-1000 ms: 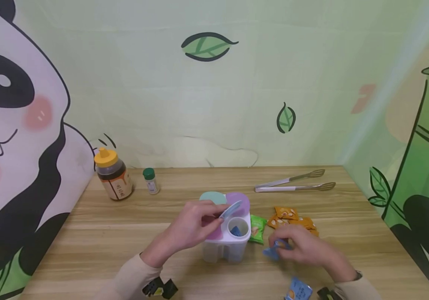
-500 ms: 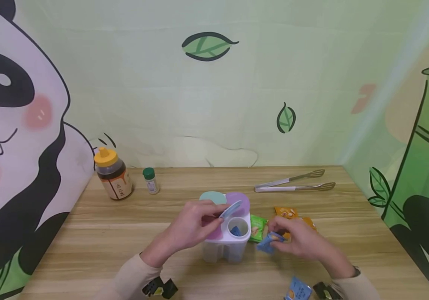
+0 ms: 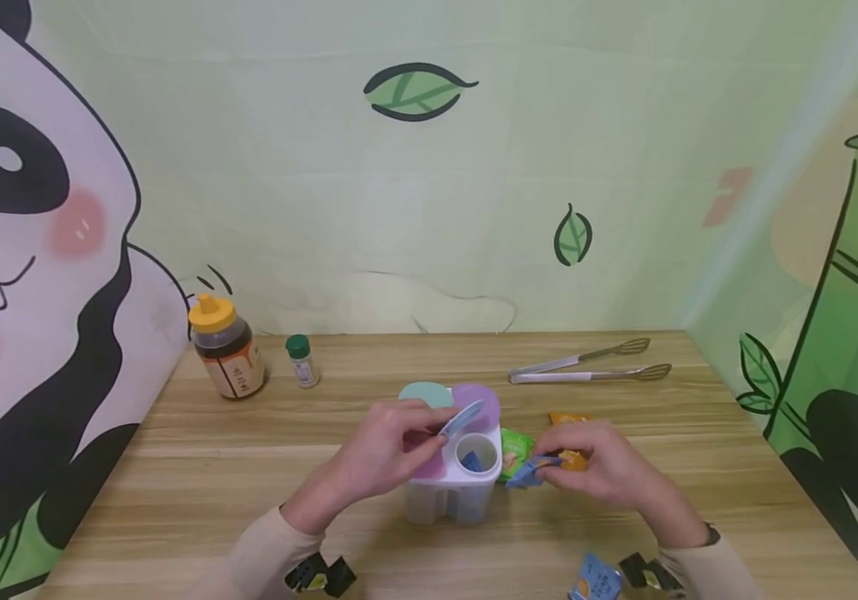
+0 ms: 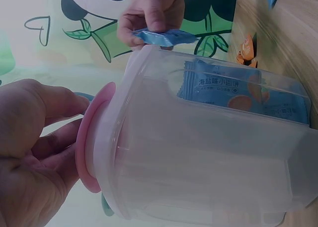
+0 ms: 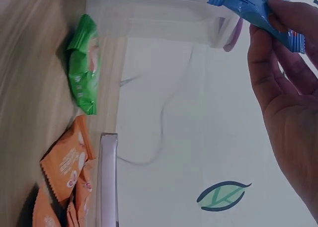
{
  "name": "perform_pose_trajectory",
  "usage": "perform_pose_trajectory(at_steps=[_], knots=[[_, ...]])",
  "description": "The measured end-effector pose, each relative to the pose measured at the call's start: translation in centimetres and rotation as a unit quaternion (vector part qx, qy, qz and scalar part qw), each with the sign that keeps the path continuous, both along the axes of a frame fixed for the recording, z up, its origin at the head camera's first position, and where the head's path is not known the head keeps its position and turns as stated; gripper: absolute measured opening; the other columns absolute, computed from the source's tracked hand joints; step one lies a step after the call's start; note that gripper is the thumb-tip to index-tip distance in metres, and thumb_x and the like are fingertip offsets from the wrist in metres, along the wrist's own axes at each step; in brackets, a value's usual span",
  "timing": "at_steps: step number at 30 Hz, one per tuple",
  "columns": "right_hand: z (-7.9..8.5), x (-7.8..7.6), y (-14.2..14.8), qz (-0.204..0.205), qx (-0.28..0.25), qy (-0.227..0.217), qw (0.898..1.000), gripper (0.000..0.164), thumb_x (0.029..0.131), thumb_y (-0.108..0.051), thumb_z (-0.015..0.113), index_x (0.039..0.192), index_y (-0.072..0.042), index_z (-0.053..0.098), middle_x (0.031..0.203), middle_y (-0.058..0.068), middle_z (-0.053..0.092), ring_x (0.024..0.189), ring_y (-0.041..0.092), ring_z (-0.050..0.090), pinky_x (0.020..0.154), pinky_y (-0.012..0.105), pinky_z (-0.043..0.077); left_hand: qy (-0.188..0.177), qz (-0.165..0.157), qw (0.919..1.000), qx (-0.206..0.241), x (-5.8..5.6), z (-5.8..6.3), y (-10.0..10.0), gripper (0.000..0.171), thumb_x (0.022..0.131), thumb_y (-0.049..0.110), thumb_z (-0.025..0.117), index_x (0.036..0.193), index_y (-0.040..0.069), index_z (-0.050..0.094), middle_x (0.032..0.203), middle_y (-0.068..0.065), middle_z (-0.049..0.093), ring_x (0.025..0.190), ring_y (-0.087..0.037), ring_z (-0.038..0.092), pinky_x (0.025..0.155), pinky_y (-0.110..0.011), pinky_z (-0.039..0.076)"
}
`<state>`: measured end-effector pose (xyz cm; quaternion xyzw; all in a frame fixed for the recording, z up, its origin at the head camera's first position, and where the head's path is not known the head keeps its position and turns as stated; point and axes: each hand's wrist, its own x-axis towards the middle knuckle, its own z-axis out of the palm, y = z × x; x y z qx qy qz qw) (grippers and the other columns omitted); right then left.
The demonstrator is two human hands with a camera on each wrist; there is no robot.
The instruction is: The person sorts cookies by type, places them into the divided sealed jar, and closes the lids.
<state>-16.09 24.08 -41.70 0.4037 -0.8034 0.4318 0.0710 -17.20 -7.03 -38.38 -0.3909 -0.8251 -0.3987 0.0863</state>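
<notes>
My left hand pinches a light blue round lid tilted up over the snack container. This container is clear with a white top; teal, purple and pink lids cover its other compartments. Its front right compartment is uncovered, and blue snack packets show inside through the wall. Just right of that opening, my right hand pinches another blue snack packet between thumb and fingers, raised above the table.
A green packet lies right beside the container, with several orange packets beyond it. One blue packet lies at the front edge. Two small whisks, a brown squeeze bottle and a green-capped jar stand or lie farther back.
My right hand has moved up and slightly left with the blue packet, closer to the container, now overlapping the orange packets. My left hand and the lid have stayed in place.
</notes>
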Motion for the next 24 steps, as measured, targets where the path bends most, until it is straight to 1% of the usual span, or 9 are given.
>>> perform_pose_trajectory(at_steps=[3,8,10,15,18,20,22,24], knots=[[0.5,0.1,-0.1,0.012,-0.017,-0.004,1.0,0.025,0.079,0.0,0.078,0.096,-0.016,0.072,0.096,0.0,0.073,0.085,0.01,0.066,0.072,0.028,0.058,0.0,-0.003,1.0,0.002,0.0,-0.1,0.0,0.034,0.086,0.006,0.071,0.12,0.007,0.069,0.09,-0.003,0.07,0.083,-0.008,0.068,0.073,-0.013,0.055],[1.0,0.0,-0.2,0.044,-0.054,-0.015,0.997,0.026,0.08,0.009,0.073,0.098,-0.009,0.071,0.096,0.007,0.072,0.083,0.017,0.068,0.075,0.027,0.059,0.002,-0.005,1.0,0.003,-0.1,-0.2,0.0,0.034,0.087,0.006,0.071,0.121,0.007,0.069,0.09,-0.003,0.07,0.083,-0.008,0.068,0.073,-0.013,0.055],[1.1,-0.2,-0.3,0.057,-0.066,-0.021,0.996,0.028,0.08,0.013,0.07,0.1,-0.008,0.07,0.097,0.009,0.072,0.084,0.017,0.068,0.076,0.026,0.059,0.003,-0.005,1.0,0.002,-0.1,-0.2,0.0,0.034,0.087,0.006,0.071,0.121,0.007,0.069,0.09,-0.003,0.07,0.084,-0.008,0.068,0.073,-0.013,0.055],[1.2,-0.4,-0.6,0.085,-0.091,-0.014,0.992,0.034,0.078,0.02,0.066,0.104,-0.002,0.07,0.1,0.015,0.07,0.091,0.017,0.067,0.076,0.027,0.059,-0.001,-0.003,1.0,-0.001,-0.1,-0.1,0.0,0.034,0.087,0.007,0.071,0.121,0.007,0.069,0.091,-0.002,0.07,0.084,-0.008,0.068,0.073,-0.013,0.055],[1.4,-0.4,-0.9,0.08,-0.098,-0.014,0.992,0.036,0.078,0.021,0.064,0.105,-0.003,0.071,0.102,0.015,0.07,0.093,0.014,0.066,0.075,0.026,0.058,-0.001,-0.001,1.0,-0.004,0.0,0.0,0.0,0.034,0.087,0.007,0.071,0.121,0.008,0.069,0.091,-0.002,0.07,0.084,-0.008,0.068,0.073,-0.013,0.054],[1.6,-0.4,-1.2,0.069,-0.098,-0.003,0.993,0.036,0.078,0.02,0.065,0.104,-0.004,0.072,0.101,0.014,0.069,0.089,0.012,0.065,0.068,0.023,0.056,0.0,0.001,1.0,-0.006,0.0,0.0,0.0,0.034,0.087,0.007,0.072,0.121,0.008,0.069,0.091,-0.002,0.07,0.083,-0.008,0.068,0.073,-0.013,0.054],[1.7,-0.4,-1.4,0.054,-0.095,0.004,0.994,0.035,0.078,0.018,0.066,0.103,-0.005,0.073,0.101,0.012,0.07,0.087,0.011,0.065,0.064,0.022,0.055,0.004,0.0,1.0,-0.007,0.0,0.0,-0.1,0.034,0.087,0.007,0.071,0.121,0.008,0.069,0.091,-0.002,0.07,0.083,-0.008,0.067,0.073,-0.013,0.054],[1.8,-0.4,-1.7,0.06,-0.107,0.009,0.992,0.035,0.078,0.02,0.066,0.104,-0.003,0.072,0.1,0.013,0.07,0.086,0.011,0.064,0.064,0.022,0.056,0.006,-0.001,1.0,-0.007,-0.1,0.0,-0.1,0.034,0.087,0.007,0.071,0.121,0.008,0.069,0.09,-0.002,0.071,0.083,-0.007,0.067,0.073,-0.013,0.054]])
